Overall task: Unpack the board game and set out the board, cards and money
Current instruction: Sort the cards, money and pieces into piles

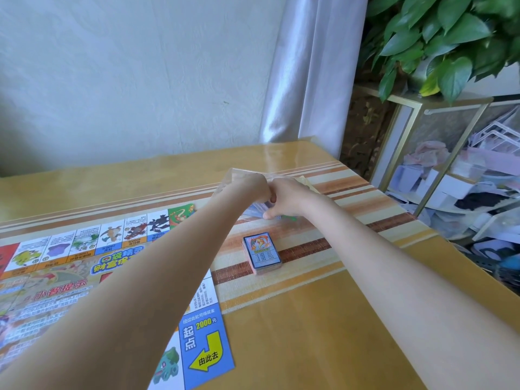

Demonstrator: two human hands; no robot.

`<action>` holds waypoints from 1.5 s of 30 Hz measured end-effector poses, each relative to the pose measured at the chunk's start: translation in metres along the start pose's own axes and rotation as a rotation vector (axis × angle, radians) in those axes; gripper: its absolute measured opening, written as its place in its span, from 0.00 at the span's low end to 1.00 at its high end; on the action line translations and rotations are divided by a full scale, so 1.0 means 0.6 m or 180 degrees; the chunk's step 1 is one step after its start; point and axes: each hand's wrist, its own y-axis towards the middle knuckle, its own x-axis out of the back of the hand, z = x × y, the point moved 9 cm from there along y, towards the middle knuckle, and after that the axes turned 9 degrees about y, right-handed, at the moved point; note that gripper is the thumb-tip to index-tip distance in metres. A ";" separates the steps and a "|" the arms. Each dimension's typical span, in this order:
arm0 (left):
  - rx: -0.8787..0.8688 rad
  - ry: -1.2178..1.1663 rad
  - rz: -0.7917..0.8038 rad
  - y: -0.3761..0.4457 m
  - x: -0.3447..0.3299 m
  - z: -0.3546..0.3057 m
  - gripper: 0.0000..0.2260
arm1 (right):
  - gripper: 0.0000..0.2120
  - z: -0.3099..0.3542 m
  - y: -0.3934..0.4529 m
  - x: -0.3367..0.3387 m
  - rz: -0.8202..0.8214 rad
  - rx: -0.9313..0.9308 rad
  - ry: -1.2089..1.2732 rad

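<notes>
Both hands, left (254,190) and right (284,199), pinch a clear plastic bag (253,211) (contents blurry) above the worktop (323,319). The card stack (262,253) sits beside the open board (84,266).

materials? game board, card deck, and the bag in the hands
Game board: looks like thin printed paper or card, lying flat, slight sheen. Card deck: glossy printed cardstock, stacked edges visible. Bag: clear thin plastic film by its transparency and glare; left hand and right hand both grip it. Contents blurred.
</notes>
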 end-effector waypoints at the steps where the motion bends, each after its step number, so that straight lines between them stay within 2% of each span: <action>1: -0.0014 0.0033 0.0045 -0.003 -0.001 -0.002 0.16 | 0.16 0.001 -0.001 0.001 -0.0018 0.0022 -0.0013; 14: 0.0222 -0.0264 -0.0060 0.007 -0.004 0.020 0.15 | 0.16 -0.002 0.001 0.001 0.0009 -0.0042 -0.0066; 18: 0.0282 -0.0273 -0.0034 0.009 -0.019 0.012 0.27 | 0.13 -0.001 0.003 -0.001 0.0001 -0.0007 -0.0021; 20: 0.0344 -0.0178 -0.0093 0.010 -0.025 0.010 0.30 | 0.10 0.001 0.005 -0.002 0.0002 0.0031 -0.0036; 24: 0.0408 -0.0125 -0.0021 0.008 -0.032 0.009 0.29 | 0.09 0.002 0.005 -0.002 -0.0021 0.0087 -0.0034; 28: 0.0347 -0.0407 -0.0122 0.010 -0.023 0.013 0.24 | 0.08 -0.001 0.006 -0.001 -0.0036 0.0043 -0.0018; 32: 0.0360 -0.0591 -0.0328 0.011 -0.020 0.026 0.28 | 0.14 -0.004 0.010 -0.001 -0.0042 -0.0005 -0.0046; 38: 0.0164 -0.0707 -0.0701 0.013 0.003 0.026 0.19 | 0.16 -0.004 0.005 0.001 -0.0082 -0.0019 -0.0013; 41: 0.0153 -0.0875 -0.0772 0.014 0.007 0.032 0.15 | 0.12 -0.005 0.003 0.000 -0.0102 -0.0016 0.0052; 43: 0.0140 -0.1014 -0.0809 0.010 0.009 0.037 0.15 | 0.19 -0.006 0.002 -0.001 -0.0114 -0.0052 0.0108; 45: 0.0097 -0.1254 -0.0846 0.007 0.007 0.042 0.14 | 0.21 -0.004 -0.002 -0.002 -0.0175 -0.0071 0.0136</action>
